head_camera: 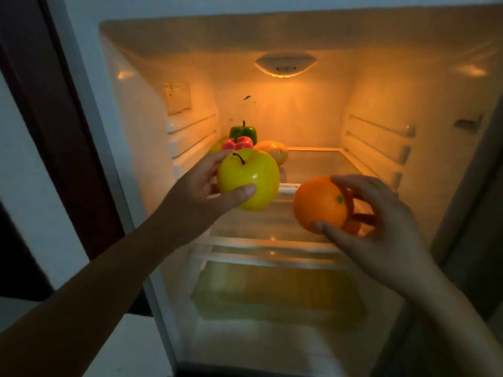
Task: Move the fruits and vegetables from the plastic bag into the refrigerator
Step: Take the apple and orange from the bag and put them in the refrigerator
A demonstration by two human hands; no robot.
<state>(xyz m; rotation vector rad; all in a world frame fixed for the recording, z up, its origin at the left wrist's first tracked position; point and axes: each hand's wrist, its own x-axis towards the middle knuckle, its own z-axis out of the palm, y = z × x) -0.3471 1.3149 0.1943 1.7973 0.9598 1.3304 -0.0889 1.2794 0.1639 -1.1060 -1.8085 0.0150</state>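
Fridge (381, 104) is open and lit. Left hand (201, 186) has thumb and fingers curled round a yellow apple (248, 178), held at the shelf's (321, 164) front edge, left side. Right hand (381, 221) grips an orange (321, 204) at the shelf's front right, and there's something reddish behind it in the same hand, can't tell what. At the shelf's back left sit a green pepper (243, 132), a red pepper (237, 143) and a yellowish fruit (273, 152), all bunched together.

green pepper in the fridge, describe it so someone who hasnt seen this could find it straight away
Inside the open refrigerator, look to the back left corner of the lit glass shelf. The green pepper stands rearmost, just behind the red pepper; it alone is dark green, stem pointing up.
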